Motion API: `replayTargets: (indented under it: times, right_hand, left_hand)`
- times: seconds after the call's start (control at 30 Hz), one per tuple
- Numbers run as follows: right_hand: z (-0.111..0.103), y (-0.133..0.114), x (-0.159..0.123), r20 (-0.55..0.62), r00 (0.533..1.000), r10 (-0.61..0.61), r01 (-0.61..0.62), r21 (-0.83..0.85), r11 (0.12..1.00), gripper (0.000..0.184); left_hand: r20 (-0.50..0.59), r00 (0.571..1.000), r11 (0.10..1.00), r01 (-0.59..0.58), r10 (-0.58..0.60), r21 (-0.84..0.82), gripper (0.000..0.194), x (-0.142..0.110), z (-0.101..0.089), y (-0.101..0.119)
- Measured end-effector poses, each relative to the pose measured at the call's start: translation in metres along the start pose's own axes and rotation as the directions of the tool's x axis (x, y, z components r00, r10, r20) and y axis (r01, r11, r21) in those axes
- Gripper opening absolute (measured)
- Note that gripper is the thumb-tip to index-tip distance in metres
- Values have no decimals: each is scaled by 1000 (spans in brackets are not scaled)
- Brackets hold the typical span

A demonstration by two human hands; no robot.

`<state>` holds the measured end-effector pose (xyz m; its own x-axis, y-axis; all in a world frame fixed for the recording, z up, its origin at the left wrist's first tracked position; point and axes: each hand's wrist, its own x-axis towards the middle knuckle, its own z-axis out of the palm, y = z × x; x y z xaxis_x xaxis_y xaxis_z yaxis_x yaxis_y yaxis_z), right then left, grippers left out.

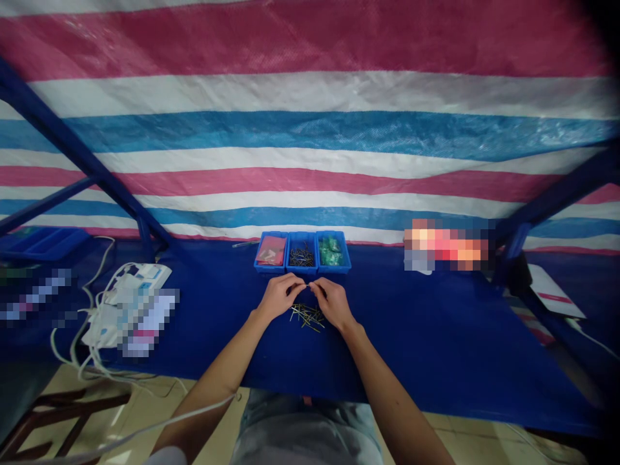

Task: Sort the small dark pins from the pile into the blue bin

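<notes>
My left hand [281,294] and my right hand [332,300] meet fingertip to fingertip just in front of the blue bins. Both are closed in a pinch; a tiny piece seems to lie between them, too small to name. Below the fingers, a loose pile of thin, brass-coloured, screw-like pieces [307,316] is spread on the blue table. The left bin [269,268] contains pink and clear packets. Dark, thin metal pieces [301,256] fill the middle bin, and green packets [330,250] lie in the right one.
White power strips and cables [104,316] crowd the table's left side. At the back right sits a blurred orange item [443,245]. Blue frame bars [116,187] slope along both sides, with a striped sheet [310,142] behind. A white cable [194,411] crosses near my left forearm.
</notes>
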<state>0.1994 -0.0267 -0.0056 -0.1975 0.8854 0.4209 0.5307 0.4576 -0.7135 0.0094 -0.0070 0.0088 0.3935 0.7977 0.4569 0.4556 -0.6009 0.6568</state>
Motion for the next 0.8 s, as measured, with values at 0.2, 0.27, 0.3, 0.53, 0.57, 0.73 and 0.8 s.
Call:
replayTargets:
  times: [0.2, 0.27, 0.3, 0.53, 0.57, 0.73, 0.8]
  right_hand:
    - [-1, -2, 0, 16, 1000, 5, -4, -22, 1000, 34]
    - [-1, -2, 0, 17, 1000, 3, -2, -30, 1000, 35]
    - [-1, -3, 0, 17, 1000, 1, -1, -32, 999, 35]
    - [-1, -4, 0, 28, 1000, -9, 11, -70, 997, 40]
    - [0, -4, 0, 25, 1000, -12, 14, -75, 997, 41]
    - [2, -1, 0, 14, 1000, -24, 25, -89, 996, 46]
    - [3, -1, 0, 13, 1000, -20, 21, -96, 995, 48]
  left_hand:
    - [-8, 1000, 1000, -13, 13, -8, 21, -1, 1, 0]
    - [-11, 1000, 1000, -20, 20, -8, 21, -1, 1, 0]
    - [-13, 1000, 1000, -24, 24, -8, 21, -1, 1, 0]
    - [-8, 999, 999, -47, 47, 2, 22, -2, 1, 1]
    - [-6, 999, 999, -50, 50, 5, 22, -2, 1, 1]
    - [-10, 998, 998, -65, 65, 6, 22, -4, 3, 1]
    - [-7, 998, 998, -68, 68, 1, 21, -4, 4, 1]
